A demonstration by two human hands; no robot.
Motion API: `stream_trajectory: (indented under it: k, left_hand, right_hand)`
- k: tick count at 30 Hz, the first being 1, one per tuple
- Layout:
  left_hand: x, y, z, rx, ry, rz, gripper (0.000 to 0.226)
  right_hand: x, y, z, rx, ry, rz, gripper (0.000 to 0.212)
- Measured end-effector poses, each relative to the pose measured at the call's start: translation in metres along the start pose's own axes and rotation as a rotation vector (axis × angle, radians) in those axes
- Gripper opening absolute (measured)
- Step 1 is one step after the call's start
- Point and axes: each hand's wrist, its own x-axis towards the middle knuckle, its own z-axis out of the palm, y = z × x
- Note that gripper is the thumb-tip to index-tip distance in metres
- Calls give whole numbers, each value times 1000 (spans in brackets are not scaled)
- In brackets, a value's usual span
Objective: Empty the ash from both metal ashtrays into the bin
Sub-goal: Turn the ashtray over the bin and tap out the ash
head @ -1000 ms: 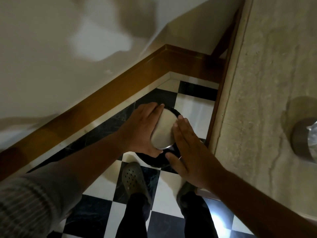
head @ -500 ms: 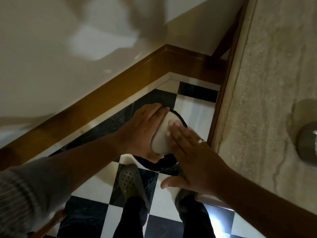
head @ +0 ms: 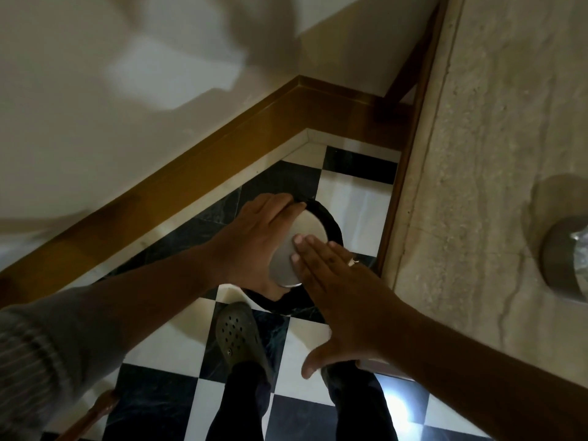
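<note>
My left hand (head: 254,243) grips a round metal ashtray (head: 297,246), turned upside down and tilted, its flat bottom facing me. It hangs right over the black round bin (head: 331,224) on the floor. My right hand (head: 337,291) is flat with fingers spread, fingertips touching the ashtray's bottom; there is a ring on one finger. A second metal ashtray (head: 563,259) stands on the stone counter (head: 477,154) at the far right, partly cut off by the frame edge. The bin's inside is hidden by the ashtray and my hands.
The bin sits in a corner between a cream wall with a wooden skirting board (head: 191,173) and the counter's side. The floor (head: 353,198) is black-and-white checkered tile. My feet in dark perforated clogs (head: 238,335) stand just before the bin.
My right hand moved from beside the ashtray onto its bottom, fingertips now resting on it. My left hand keeps the ashtray inverted over the bin.
</note>
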Motion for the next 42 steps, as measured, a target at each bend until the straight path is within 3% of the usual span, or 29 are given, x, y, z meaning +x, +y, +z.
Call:
stream_trajectory:
  k: [35,40,42]
  left_hand:
    - [-8,8,-6,-28,50,-69,124]
    - [-8,0,-4,-7,43,-94,126]
    - [-11,-2,-3,-28,73,-126,124]
  right_hand:
    - [8,11,-4,-40,70,-91,132]
    - [11,14,-1,-49,-15,-57,136]
    - [12,12,-8,-44,61,-64,134]
